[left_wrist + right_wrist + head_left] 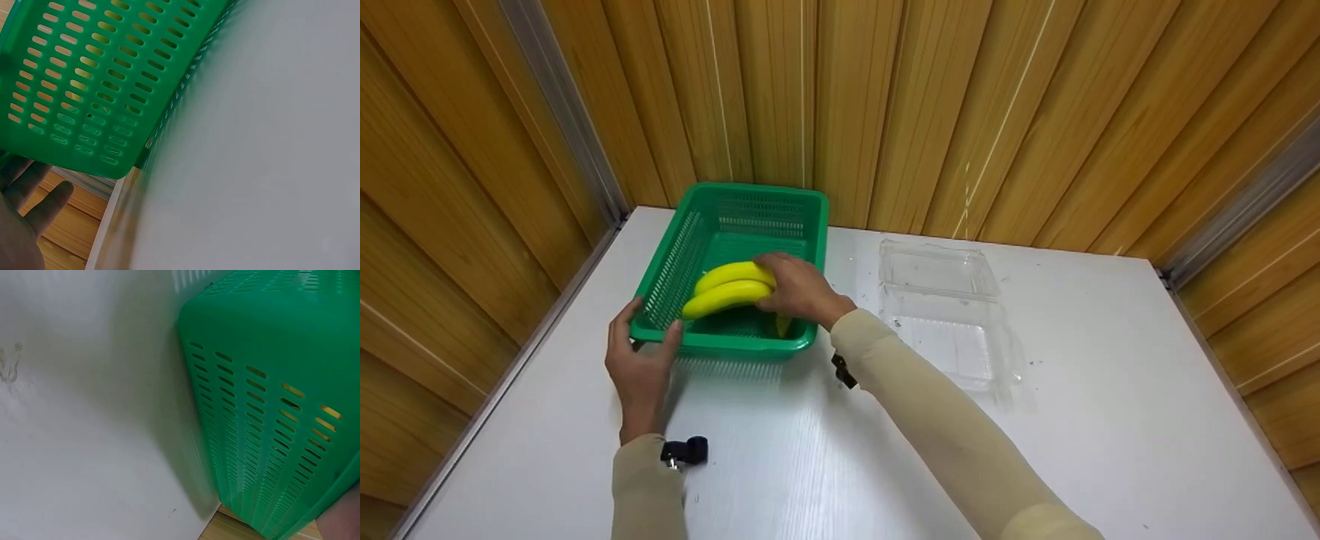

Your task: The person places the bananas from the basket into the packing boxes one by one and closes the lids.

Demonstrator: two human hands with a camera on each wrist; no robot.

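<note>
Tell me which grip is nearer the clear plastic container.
Right. The right grip holds bananas at the green basket, left of the clear container; the left grip is farther away, at the basket's near left corner.

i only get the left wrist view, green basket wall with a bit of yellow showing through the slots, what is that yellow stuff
Observer: Yellow bananas; the head view shows at least two, side by side.
Operator: ok, is anything holding them
Observer: Yes, the person's right hand grips them at one end, above the near part of the green basket.
Operator: anything else on the table that i'm missing
Observer: A clear plastic container lies to the right of the basket in the head view.
</note>
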